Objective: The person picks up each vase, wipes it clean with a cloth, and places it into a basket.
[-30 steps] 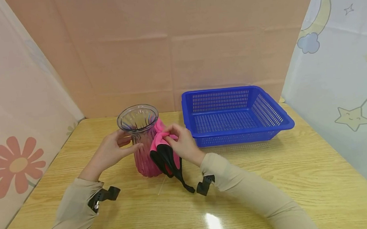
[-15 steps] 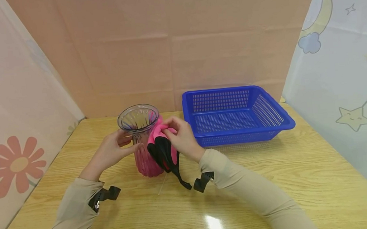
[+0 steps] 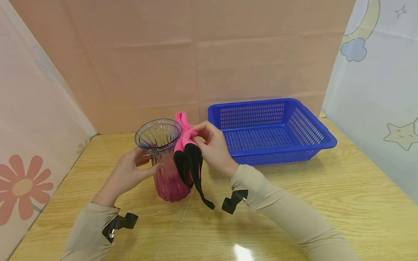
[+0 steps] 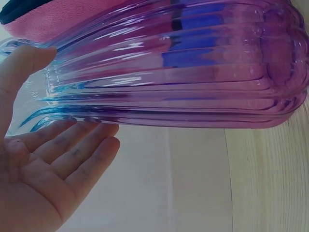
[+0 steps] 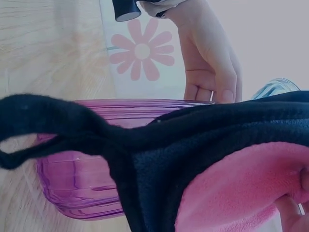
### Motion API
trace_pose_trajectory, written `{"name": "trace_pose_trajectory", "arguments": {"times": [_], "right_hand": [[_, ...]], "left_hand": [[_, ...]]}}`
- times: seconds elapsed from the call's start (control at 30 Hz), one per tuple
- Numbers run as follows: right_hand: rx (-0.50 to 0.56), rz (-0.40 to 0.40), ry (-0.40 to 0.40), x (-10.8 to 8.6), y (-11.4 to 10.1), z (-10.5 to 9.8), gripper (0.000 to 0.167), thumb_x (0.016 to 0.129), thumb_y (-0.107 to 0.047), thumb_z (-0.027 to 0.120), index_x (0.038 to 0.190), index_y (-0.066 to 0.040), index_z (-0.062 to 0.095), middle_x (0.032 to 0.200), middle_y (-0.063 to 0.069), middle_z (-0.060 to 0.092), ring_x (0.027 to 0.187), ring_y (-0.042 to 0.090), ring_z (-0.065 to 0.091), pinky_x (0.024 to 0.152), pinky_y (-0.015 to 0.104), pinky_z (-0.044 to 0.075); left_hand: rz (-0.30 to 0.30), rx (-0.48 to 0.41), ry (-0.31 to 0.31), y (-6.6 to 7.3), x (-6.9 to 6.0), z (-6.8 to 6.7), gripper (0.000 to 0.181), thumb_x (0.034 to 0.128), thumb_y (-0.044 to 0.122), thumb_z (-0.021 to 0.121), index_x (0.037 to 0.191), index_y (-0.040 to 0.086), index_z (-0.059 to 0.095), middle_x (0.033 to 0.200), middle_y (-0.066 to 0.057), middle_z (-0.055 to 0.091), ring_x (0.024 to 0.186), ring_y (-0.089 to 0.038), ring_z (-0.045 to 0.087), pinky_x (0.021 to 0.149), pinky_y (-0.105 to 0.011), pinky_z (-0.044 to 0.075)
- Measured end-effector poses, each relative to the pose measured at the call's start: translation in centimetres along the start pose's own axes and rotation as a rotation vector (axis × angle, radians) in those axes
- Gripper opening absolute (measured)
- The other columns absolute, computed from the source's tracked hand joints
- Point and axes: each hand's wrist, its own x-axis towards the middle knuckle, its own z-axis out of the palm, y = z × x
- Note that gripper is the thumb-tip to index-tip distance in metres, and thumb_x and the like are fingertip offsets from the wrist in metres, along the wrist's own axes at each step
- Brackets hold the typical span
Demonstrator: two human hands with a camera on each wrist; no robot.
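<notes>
A ribbed glass vase, clear at its flared rim and pink lower down, stands upright on the table. My left hand holds it by the neck, thumb on the near side and fingers behind. In the left wrist view the thumb and fingers of the left hand lie on either side of the glass. A plush pink cloth with black edging and a black loop hangs against the vase's right side. Between thumb and fingers my right hand pinches its pink part near the rim.
To the right at the back of the table sits a blue plastic basket with slotted walls. A thin pale strand lies in front of the vase. Fabric panels enclose the back and sides.
My right hand has moved up along the vase's right side, raising the pink cloth until a fold of it stands above the rim. The left hand and vase have stayed in place.
</notes>
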Motion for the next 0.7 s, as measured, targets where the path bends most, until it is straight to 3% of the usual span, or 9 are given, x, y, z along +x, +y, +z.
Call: {"name": "trace_pose_trajectory", "arguments": {"times": [0.2, 0.47, 0.7], "right_hand": [[0.024, -0.003, -0.009, 0.28, 0.11, -0.24, 0.015, 0.085, 0.011, 0.056, 0.1, 0.011, 0.054, 0.115, 0.027, 0.06, 0.102, 0.031, 0.063, 0.085, 0.025, 0.056], [0.073, 0.026, -0.032, 0.2, 0.46, -0.09, 0.015, 0.084, 0.014, 0.054, 0.099, 0.014, 0.052, 0.112, 0.031, 0.059, 0.09, 0.003, 0.06, 0.08, 0.014, 0.054], [0.065, 0.03, -0.043, -0.04, 0.64, 0.18, 0.014, 0.084, 0.013, 0.054, 0.099, 0.014, 0.052, 0.111, 0.031, 0.059, 0.089, 0.003, 0.06, 0.082, 0.016, 0.054]], "left_hand": [[0.009, 0.02, 0.012, 0.02, 0.13, 0.08, 0.062, 0.0832, 0.022, 0.069, 0.136, 0.007, 0.042, 0.13, -0.026, 0.054, 0.112, -0.044, 0.058, 0.092, -0.054, 0.05], [0.011, 0.02, 0.008, -0.01, 0.14, 0.0, 0.062, 0.0834, 0.023, 0.069, 0.137, 0.008, 0.041, 0.132, -0.025, 0.052, 0.113, -0.045, 0.057, 0.092, -0.055, 0.05], [0.039, 0.007, -0.008, -0.31, 0.28, -0.02, 0.064, 0.0833, 0.02, 0.07, 0.138, 0.006, 0.04, 0.13, -0.026, 0.054, 0.112, -0.045, 0.058, 0.093, -0.054, 0.05]]}}
